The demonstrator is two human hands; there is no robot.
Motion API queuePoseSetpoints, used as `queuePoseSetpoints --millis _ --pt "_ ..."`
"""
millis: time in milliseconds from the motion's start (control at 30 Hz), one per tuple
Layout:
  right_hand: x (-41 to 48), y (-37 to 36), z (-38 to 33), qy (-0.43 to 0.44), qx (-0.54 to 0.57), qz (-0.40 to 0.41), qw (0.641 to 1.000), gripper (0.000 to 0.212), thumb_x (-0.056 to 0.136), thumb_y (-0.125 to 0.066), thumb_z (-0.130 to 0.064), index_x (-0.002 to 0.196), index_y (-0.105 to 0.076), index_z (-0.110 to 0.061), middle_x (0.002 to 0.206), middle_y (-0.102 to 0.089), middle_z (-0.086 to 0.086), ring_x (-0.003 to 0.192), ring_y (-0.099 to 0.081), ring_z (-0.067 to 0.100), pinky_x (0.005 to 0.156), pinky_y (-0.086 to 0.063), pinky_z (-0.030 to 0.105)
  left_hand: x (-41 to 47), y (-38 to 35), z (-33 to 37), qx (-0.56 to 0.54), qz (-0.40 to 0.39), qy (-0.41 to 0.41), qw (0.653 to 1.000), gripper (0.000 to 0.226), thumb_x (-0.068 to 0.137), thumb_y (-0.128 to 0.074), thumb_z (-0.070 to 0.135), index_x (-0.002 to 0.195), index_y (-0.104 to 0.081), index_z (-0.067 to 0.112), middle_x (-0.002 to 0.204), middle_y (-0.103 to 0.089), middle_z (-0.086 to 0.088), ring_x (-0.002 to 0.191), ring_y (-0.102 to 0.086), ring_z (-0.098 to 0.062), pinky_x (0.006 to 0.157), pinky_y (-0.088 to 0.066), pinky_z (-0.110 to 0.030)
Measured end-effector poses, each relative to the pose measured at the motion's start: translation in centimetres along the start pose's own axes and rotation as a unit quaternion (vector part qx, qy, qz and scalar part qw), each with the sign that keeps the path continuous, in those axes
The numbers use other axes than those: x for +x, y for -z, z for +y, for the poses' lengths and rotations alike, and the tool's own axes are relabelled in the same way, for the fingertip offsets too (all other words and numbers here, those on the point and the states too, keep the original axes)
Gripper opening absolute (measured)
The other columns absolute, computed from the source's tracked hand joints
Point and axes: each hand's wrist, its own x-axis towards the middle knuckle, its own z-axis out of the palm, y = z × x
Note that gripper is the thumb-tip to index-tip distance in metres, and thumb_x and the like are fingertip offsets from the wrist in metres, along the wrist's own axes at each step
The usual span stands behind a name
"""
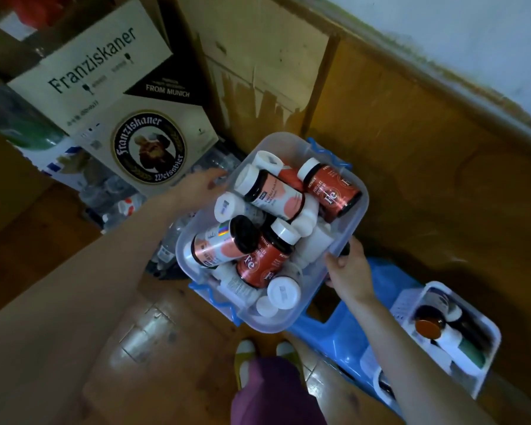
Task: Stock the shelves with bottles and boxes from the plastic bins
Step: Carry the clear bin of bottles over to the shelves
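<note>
A clear plastic bin (354,207) with blue side latches is held up above the floor, tilted, in the middle of the head view. It is full of supplement bottles: several red "Fe" ones (334,191) and white-capped ones (283,292) lying in a heap. My left hand (196,185) grips the bin's far left rim. My right hand (348,269) holds its near right edge, thumb over the rim.
A second white bin (485,338) with dark bottles rests on a blue plastic stool (344,332) at the lower right. A Franziskaner beer carton (111,87) stands on packs of water bottles to the left. Brown cardboard and a wooden panel fill the back. My feet (267,351) are below.
</note>
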Motion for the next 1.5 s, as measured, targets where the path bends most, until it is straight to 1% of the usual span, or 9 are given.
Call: queuePoseSetpoints --millis 133,267,433,667,800,900,967,1200,1500 --pt "0.0 -0.8 0.6 -0.003 0.038 0.017 0.999 0.066 0.090 -0.056 -0.007 0.145 -0.022 -0.017 0.107 -0.062 0.018 0.092 -0.063 0.026 0.080 -0.055 0.050 0.1 -0.2 0.5 -0.041 0.000 -0.004 0.999 0.040 0.098 -0.043 0.024 0.134 -0.045 0.009 0.119 -0.058 -0.016 0.087 -0.052 -0.019 0.075 -0.034 -0.020" --pt "-0.1 -0.9 0.8 0.000 0.051 0.036 0.998 0.067 0.090 -0.055 -0.007 0.147 -0.021 -0.017 0.086 -0.064 0.013 0.083 -0.065 0.024 0.079 -0.055 0.050 -0.4 -0.4 0.5 -0.100 0.011 0.011 0.995 0.042 0.097 -0.045 0.022 0.137 -0.042 0.010 0.127 -0.054 -0.013 0.107 -0.055 -0.028 0.075 -0.037 -0.016" --pt "-0.9 -0.3 0.8 0.015 0.045 0.070 0.996 0.058 0.088 -0.055 -0.005 0.141 -0.035 -0.017 0.065 -0.055 0.000 0.061 -0.053 0.006 0.053 -0.044 0.009 -2.9 -1.3 0.8 -0.195 0.041 0.025 0.980 0.041 0.094 -0.052 0.015 0.134 -0.046 0.013 0.098 -0.055 -0.005 0.069 -0.051 -0.001 0.050 -0.035 0.001" --pt "-2.7 1.0 1.6 0.009 0.056 0.071 0.996 0.059 0.083 -0.055 0.000 0.137 -0.043 -0.020 0.056 -0.047 0.003 0.054 -0.044 0.011 0.057 -0.041 0.026 -8.1 -3.8 -0.3 -0.272 0.056 0.046 0.960 0.041 0.092 -0.053 0.005 0.131 -0.047 0.014 0.068 -0.055 0.005 0.042 -0.050 0.006 0.046 -0.040 -0.008" --pt "-4.0 2.1 0.8 0.028 0.058 0.073 0.995 0.058 0.083 -0.055 0.002 0.137 -0.045 -0.017 0.055 -0.042 0.003 0.048 -0.041 0.004 0.060 -0.039 0.023 -11.3 -3.7 -0.1 -0.317 0.064 0.056 0.944 0.038 0.093 -0.053 0.009 0.129 -0.048 0.023 0.065 -0.055 -0.006 0.048 -0.052 0.002 0.047 -0.044 -0.011" --pt "-5.4 3.3 -0.6 0.049 0.060 0.060 0.995 0.055 0.084 -0.055 0.001 0.135 -0.047 -0.017 0.057 -0.042 0.006 0.052 -0.041 0.005 0.062 -0.041 0.027 -13.8 -3.2 0.2 -0.365 0.079 0.063 0.926 0.033 0.093 -0.055 0.012 0.118 -0.053 0.033 0.074 -0.056 -0.013 0.065 -0.053 -0.014 0.051 -0.048 -0.016" --pt "-6.8 4.1 -1.9 0.072 0.064 0.041 0.995 0.053 0.084 -0.055 0.000 0.132 -0.049 -0.022 0.062 -0.046 0.009 0.062 -0.043 0.018 0.066 -0.042 0.033 -15.7 -2.8 0.7 -0.385 0.097 0.068 0.915 0.032 0.092 -0.056 0.014 0.115 -0.052 0.035 0.072 -0.055 -0.013 0.062 -0.053 -0.013 0.052 -0.048 -0.016" --pt "-11.0 6.7 -6.5 0.133 0.056 0.000 0.989 0.053 0.083 -0.059 -0.005 0.132 -0.050 -0.024 0.091 -0.059 0.034 0.071 -0.051 0.023 0.081 -0.052 0.054 -23.3 -2.0 3.6 -0.449 0.219 0.079 0.863 0.037 0.090 -0.056 0.006 0.123 -0.052 0.023 0.051 -0.060 0.015 0.048 -0.055 0.004 0.049 -0.046 -0.013" --pt "-15.9 10.4 -9.0 0.232 0.020 -0.115 0.966 0.049 0.085 -0.063 -0.012 0.132 -0.051 -0.020 0.110 -0.063 0.016 0.067 -0.053 0.004 0.072 -0.053 0.027 -35.1 -5.9 8.9 -0.478 0.356 0.100 0.797 0.034 0.091 -0.054 0.002 0.120 -0.061 0.018 0.081 -0.072 0.003 0.070 -0.066 -0.009 0.060 -0.051 -0.021"
